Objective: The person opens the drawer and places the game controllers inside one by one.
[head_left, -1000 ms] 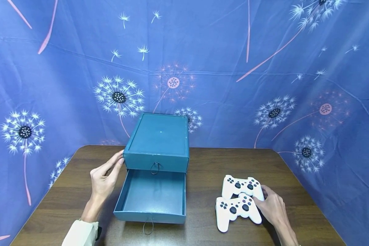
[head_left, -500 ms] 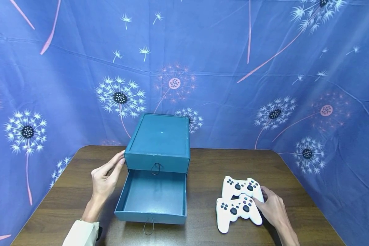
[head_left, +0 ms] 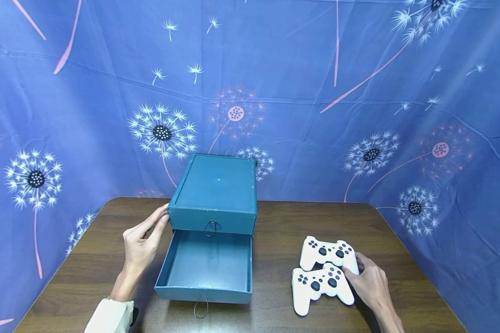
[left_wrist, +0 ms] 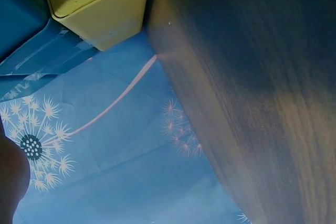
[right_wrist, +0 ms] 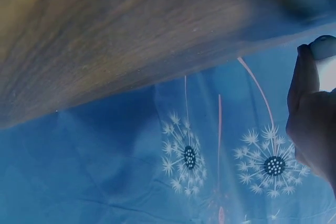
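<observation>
A teal two-tier drawer box (head_left: 212, 185) stands at the table's back, left of centre. Its lower drawer (head_left: 208, 261) is pulled out, with nothing inside; the upper one is closed. My left hand (head_left: 141, 243) touches the box's left front corner with extended fingers and thumb. Two white game controllers lie on the table to the right, one (head_left: 329, 252) behind the other (head_left: 321, 286). With thumb and fingers, my right hand (head_left: 371, 280) grips the right handle of the rear controller, partly hiding it. In the right wrist view, that hand (right_wrist: 312, 114) shows at the right edge.
The brown wooden table (head_left: 279, 259) ends at a blue dandelion-print cloth (head_left: 300, 129) hanging behind it. Wire ring pulls (head_left: 201, 307) hang from the drawer fronts. A yellow box-like part (left_wrist: 105, 19) shows beside teal plastic in the left wrist view.
</observation>
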The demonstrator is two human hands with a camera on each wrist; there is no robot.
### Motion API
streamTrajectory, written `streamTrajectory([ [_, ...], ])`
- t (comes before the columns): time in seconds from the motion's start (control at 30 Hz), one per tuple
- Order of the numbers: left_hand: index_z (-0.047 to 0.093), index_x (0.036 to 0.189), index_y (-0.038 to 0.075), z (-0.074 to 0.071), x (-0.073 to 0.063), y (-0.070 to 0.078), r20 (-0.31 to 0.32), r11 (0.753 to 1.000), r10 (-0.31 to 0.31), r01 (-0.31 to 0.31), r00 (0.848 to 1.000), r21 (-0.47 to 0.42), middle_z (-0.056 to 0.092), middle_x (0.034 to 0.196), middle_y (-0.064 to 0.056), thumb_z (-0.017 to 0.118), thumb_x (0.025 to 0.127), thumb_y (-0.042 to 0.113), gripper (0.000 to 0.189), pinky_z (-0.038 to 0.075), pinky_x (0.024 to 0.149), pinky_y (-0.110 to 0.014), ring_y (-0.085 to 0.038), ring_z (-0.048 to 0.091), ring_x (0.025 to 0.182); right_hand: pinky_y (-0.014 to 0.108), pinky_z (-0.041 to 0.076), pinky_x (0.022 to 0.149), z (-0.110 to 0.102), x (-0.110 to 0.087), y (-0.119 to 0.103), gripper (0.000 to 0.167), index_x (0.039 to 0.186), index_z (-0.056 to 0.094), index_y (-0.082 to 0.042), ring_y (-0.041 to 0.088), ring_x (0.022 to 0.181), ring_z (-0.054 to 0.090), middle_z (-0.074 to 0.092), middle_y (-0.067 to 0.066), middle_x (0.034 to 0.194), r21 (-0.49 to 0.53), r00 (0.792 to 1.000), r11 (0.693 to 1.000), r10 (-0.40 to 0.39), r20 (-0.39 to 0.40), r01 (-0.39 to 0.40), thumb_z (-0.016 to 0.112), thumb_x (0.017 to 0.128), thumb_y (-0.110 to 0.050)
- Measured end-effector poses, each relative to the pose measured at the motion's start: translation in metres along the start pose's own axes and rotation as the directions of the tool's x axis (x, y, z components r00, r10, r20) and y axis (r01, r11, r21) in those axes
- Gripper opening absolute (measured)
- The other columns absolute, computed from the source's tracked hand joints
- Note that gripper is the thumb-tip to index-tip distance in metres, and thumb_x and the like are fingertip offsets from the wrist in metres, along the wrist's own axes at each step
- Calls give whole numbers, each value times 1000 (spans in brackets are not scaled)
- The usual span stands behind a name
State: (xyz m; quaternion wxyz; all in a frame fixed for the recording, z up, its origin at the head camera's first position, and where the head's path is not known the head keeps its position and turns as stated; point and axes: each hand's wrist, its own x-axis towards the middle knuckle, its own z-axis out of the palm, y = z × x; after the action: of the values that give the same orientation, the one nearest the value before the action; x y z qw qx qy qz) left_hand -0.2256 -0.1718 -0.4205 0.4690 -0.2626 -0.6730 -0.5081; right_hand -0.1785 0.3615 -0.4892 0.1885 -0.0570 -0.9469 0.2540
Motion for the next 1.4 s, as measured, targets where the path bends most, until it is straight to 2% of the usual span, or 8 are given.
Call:
streamTrajectory([
  [0.13, 70, 114, -19, 0, -1, 0, -2, 1000, 1, -1, 1000, 9, 72, 107, -31, 64, 76, -35, 42, 57, 87, -17, -6, 71, 107, 53, 56, 77, -1, -1, -3, 52, 122, 65, 13, 43, 91, 71, 72, 30, 99, 27, 998, 1000, 2, -70, 0, 85, 80, -10],
  [0.23, 70, 114, -19, 0, 0, 0, -4, 1000, -3, 3, 1000, 8, 72, 107, -30, 64, 76, -35, 41, 57, 87, -17, -5, 71, 107, 32, 60, 72, -2, -3, -6, 51, 121, 66, 12, 42, 91, 72, 72, 30, 101, 58, 994, 998, 22, -105, -16, 87, 79, -8],
  [0.33, 70, 114, -19, 0, 0, 2, -7, 1000, -2, 2, 1000, 6, 72, 107, -30, 64, 76, -35, 41, 57, 87, -17, -6, 71, 106, 8, 52, 70, -3, -5, -11, 52, 123, 66, 12, 42, 94, 71, 71, 30, 107, 98, 991, 995, 44, -127, -31, 87, 79, -5],
  [0.43, 70, 113, -19, 0, 1, 3, -10, 1000, 5, -5, 1000, 7, 72, 106, -31, 64, 76, -34, 40, 57, 87, -17, -6, 71, 106, -4, 41, 72, -4, -9, -16, 52, 125, 65, 12, 43, 98, 70, 70, 31, 111, 150, 988, 988, 59, -145, -37, 86, 79, -1],
  [0.57, 70, 114, -19, 0, 2, 4, -8, 1000, 4, -4, 1000, 9, 72, 105, -31, 64, 76, -34, 41, 57, 87, -17, -5, 71, 106, -5, 41, 75, -6, -14, -24, 51, 125, 65, 11, 40, 99, 69, 70, 30, 112, 209, 984, 978, 57, -169, -21, 85, 79, 2],
  [0.77, 71, 116, -15, 0, 1, 1, -8, 1000, -9, 9, 1000, 11, 72, 106, -30, 64, 77, -34, 44, 57, 87, -17, -5, 71, 106, -1, 47, 75, -10, -23, -37, 52, 124, 68, 8, 1, 91, 61, 71, 26, 110, 233, 978, 972, 28, -206, 22, 88, 77, 3],
  [0.87, 71, 116, -15, 0, 0, -1, -5, 1000, -5, 5, 1000, 12, 72, 106, -30, 64, 77, -34, 44, 57, 87, -17, -5, 71, 106, 0, 48, 76, -12, -28, -44, 52, 124, 68, 8, -10, 90, 55, 72, 25, 109, 247, 976, 969, 30, -215, 24, 88, 76, 4],
  [1.4, 71, 118, -14, -2, -1, -3, 3, 1000, 17, -18, 1000, 23, 72, 109, -30, 65, 77, -33, 46, 56, 88, -17, -5, 70, 108, 5, 51, 78, -23, -49, -93, 53, 123, 68, 7, -15, 88, 57, 72, 23, 112, 341, 972, 940, 101, -213, -23, 88, 74, 8],
])
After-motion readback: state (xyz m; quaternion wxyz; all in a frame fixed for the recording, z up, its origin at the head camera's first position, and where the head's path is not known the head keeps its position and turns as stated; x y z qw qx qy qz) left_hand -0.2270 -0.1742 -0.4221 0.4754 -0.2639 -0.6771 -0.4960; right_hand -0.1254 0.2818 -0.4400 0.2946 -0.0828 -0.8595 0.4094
